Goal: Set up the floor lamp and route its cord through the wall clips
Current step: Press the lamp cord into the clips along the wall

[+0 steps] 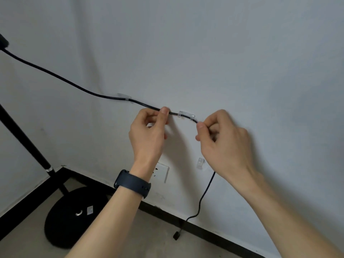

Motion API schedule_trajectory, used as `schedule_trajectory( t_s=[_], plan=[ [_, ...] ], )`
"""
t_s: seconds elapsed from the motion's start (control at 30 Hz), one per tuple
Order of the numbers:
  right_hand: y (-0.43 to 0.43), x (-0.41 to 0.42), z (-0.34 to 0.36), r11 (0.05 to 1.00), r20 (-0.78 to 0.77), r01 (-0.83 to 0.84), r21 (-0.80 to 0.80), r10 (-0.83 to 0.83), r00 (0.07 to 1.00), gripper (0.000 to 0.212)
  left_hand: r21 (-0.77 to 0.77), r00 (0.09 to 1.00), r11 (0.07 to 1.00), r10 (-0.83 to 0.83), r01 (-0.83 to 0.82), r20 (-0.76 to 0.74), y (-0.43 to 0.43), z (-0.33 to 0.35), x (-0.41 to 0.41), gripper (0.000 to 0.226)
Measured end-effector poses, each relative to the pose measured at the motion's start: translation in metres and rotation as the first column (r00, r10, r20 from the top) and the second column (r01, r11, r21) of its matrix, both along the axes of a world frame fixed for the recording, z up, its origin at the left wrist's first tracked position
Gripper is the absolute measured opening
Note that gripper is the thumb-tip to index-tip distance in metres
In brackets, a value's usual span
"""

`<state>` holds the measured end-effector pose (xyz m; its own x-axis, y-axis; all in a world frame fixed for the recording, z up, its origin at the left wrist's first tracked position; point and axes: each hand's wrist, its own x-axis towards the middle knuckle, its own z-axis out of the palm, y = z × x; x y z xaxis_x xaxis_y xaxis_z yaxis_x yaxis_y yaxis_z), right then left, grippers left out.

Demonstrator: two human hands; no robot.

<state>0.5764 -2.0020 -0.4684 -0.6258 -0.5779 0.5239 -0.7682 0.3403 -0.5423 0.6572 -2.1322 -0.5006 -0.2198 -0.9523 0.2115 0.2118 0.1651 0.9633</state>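
Both hands pinch the cord (55, 74), left hand (149, 131) at the clip's (186, 115) 9 o'clock, right hand (223, 138) at 4, so I'd keep it taut and press it fully in before moving on.

The lamp pole (24, 138) runs off the left edge; the left hand (149, 131) half-hides the wall socket (162, 173).

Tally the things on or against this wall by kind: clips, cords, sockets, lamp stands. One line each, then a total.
Clear wall clips: 3 (first clip, second clip, third clip)
Black cords: 1 (cord)
Wall sockets: 1 (socket)
Lamp stands: 1 (lamp stand)
Total: 6
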Motion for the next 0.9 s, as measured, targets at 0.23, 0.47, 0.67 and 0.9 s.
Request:
schedule_trajectory(
  t_s=[0.23, 0.47, 0.67, 0.9],
  plan=[
    [0.011, 0.004, -0.042, 0.983, 0.310, -0.148, 0.111, 0.107, 0.945, 0.033, -0.038, 1.000, 0.999, -0.019, 0.020, 0.025, -0.003, -0.001, 0.002, 0.025],
    [0.033, 0.028, -0.104, 0.933, 0.648, -0.344, 0.106, 0.197, 0.736, 0.043, -0.055, 0.980, 0.979, -0.191, 0.194, 0.055, 0.010, -0.014, 0.002, 0.035],
    [0.051, 0.015, -0.117, 0.932, 0.640, -0.332, 0.144, 0.168, 0.750, 0.043, -0.217, 0.812, 0.812, -0.439, 0.542, 0.385, 0.037, -0.049, 0.007, 0.013],
    [0.053, -0.007, -0.124, 0.948, 0.411, -0.233, 0.217, 0.128, 0.903, 0.041, -0.130, 0.872, 0.904, -0.341, 0.406, 0.352, 0.023, -0.060, 0.010, 0.013]
  ],
)
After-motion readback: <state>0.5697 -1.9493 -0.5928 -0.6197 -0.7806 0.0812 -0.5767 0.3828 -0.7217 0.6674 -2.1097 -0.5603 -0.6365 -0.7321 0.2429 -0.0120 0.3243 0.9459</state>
